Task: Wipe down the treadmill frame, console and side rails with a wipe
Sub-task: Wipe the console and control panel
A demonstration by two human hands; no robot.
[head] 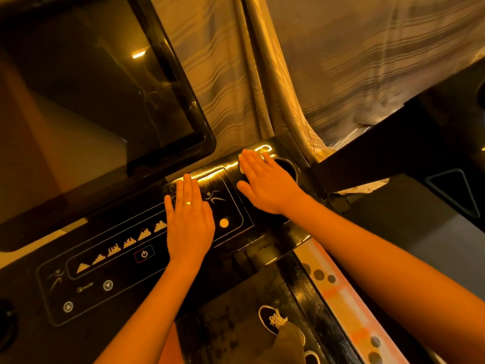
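The black treadmill console [110, 261] stretches across the lower middle, with lit program icons and a power button. My left hand [190, 219] lies flat on the button panel, fingers straight, a ring on one finger. My right hand [265, 179] presses flat on a pale wipe [242, 168] at the console's right end, beside a round cup holder [288, 166]. Only a sliver of the wipe peeks out by the fingers. A large dark screen [91, 95] rises above the console on the left.
A striped curtain [354, 61] hangs behind the treadmill. A dark side rail [393, 148] runs to the upper right. Below, the dusty belt deck [236, 324] shows a shoe [273, 320], with a patterned mat [346, 298] alongside.
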